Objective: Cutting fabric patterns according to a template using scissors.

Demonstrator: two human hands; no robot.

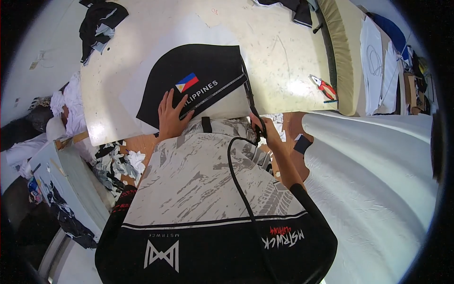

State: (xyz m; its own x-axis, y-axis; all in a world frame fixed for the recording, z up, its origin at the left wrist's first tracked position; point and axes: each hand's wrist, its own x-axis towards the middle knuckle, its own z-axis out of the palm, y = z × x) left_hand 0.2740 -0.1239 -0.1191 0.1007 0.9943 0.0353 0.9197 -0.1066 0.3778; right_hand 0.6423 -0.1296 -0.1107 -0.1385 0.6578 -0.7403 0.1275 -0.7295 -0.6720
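Observation:
A black fabric panel (163,73) with a curved left edge lies on the pale table, bearing a small blue, red, white and yellow flag and white lettering. On its lower left part my left hand (173,116) rests flat with fingers spread. My right hand (268,132), at the table's near edge, is closed around the dark handles of a pair of scissors (251,101). Their long blades point away from me along the panel's right edge. Whether the blades touch the fabric, I cannot tell.
Red-handled pliers (324,88) lie at the table's right, beside a padded tan edge (341,57). Dark cloth pieces (100,26) sit at the far left. Fabric scraps (116,163) cover the floor at left. White sheeting (378,189) spreads at right. A black cord (236,182) hangs across my shirt.

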